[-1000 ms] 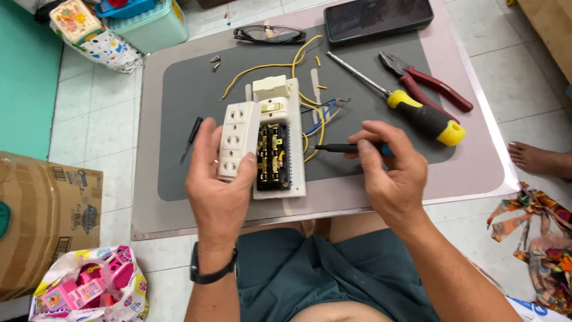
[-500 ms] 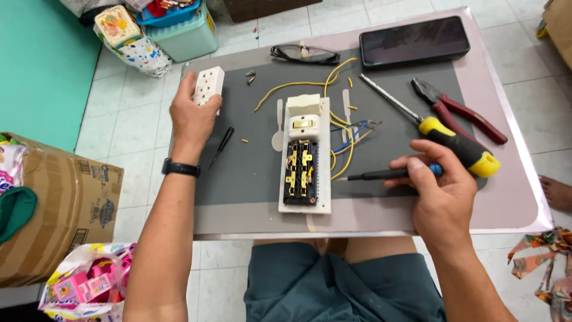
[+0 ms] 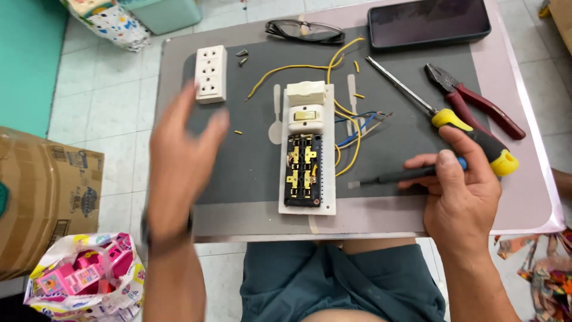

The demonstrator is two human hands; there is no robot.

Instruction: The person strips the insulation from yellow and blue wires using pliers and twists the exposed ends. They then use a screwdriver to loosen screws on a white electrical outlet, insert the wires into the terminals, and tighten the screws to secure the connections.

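Note:
A white board lies in the middle of the grey mat, carrying an uncovered black socket block with brass contacts, a cream switch and yellow wires. A white socket cover lies on the mat's far left corner. My left hand hovers blurred and empty, fingers spread, between that cover and the board. My right hand rests on the mat to the right of the board, holding a small dark screwdriver that points left.
A yellow-and-black screwdriver, red pliers, a dark phone, glasses and two small screws lie on the table. A cardboard box and a bag of pink items stand on the floor at left.
My left hand lifted the white socket cover off the board, set it down at the mat's far left corner, let go, and is drawing back. My right hand stayed put.

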